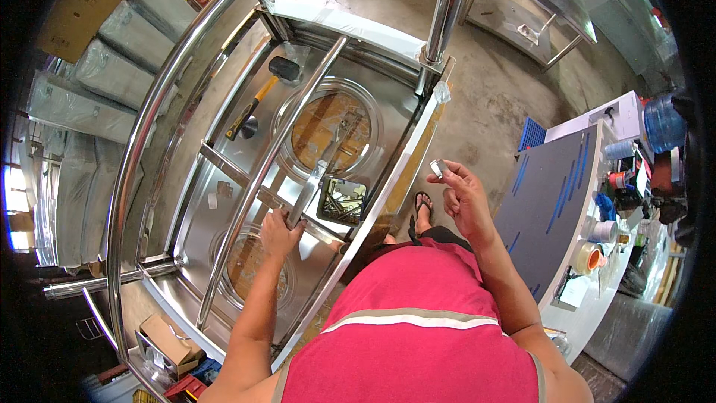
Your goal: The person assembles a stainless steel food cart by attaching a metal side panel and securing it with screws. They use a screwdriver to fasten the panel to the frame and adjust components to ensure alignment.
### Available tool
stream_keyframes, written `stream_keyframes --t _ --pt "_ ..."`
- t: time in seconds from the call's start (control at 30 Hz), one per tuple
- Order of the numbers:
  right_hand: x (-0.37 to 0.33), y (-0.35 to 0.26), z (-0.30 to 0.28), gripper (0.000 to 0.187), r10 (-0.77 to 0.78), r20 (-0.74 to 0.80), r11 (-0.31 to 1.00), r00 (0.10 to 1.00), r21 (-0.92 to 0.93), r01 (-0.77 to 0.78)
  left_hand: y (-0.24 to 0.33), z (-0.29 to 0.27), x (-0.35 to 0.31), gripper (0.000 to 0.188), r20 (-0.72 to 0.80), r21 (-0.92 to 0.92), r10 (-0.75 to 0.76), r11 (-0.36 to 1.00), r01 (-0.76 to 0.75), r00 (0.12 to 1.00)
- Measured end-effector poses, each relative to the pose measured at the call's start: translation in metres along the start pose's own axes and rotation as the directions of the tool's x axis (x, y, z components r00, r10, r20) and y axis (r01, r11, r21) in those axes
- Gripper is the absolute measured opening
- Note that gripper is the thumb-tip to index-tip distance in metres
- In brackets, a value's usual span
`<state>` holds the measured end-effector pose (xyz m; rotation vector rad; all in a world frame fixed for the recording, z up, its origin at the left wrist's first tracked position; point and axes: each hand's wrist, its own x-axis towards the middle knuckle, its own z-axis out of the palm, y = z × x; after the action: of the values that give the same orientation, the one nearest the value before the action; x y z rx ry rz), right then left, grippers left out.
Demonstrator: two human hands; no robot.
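Note:
My left hand (280,234) is closed around the near end of a long, shiny metal piece (307,198), whose exact kind I cannot make out. That piece slants away over a round opening (328,130) in the stainless steel frame (216,213). Right of it, a dark tray of small metal parts (343,200) rests on the steel panel. My right hand (468,198) is raised over the floor beside the frame, pinching a small shiny metal fitting (438,169) between thumb and fingers. A mallet (262,93) with a black head and yellow-black handle lies farther off on the panel.
Curved steel tubes (142,130) rise along the frame's left side. Wrapped panels (104,108) stand at far left. A grey-topped table (548,201) with tape rolls (589,257) is on my right. A steel table (522,19) stands at the back right.

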<state>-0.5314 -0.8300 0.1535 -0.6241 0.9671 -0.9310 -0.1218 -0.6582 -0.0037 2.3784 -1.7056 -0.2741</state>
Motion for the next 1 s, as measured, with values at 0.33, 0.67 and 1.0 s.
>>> stream_keyframes --t 0.33,0.67,1.0 --pt "-0.009 0.002 0.001 0.036 0.020 -0.052 1.000 0.998 -0.006 -0.020 -0.018 -0.027 0.005 0.042 0.100 -0.174 0.006 0.985 0.011 0.995" --pt "0.004 -0.009 -0.012 0.038 -0.036 -0.054 0.999 0.998 -0.021 0.035 0.057 -0.114 0.012 0.040 0.110 -0.204 0.111 0.975 -0.087 0.988" --pt "0.049 -0.027 -0.052 0.041 0.010 -0.019 1.000 1.000 0.027 -0.010 0.156 -0.177 -0.029 0.044 0.195 -0.117 0.074 0.992 -0.052 0.978"
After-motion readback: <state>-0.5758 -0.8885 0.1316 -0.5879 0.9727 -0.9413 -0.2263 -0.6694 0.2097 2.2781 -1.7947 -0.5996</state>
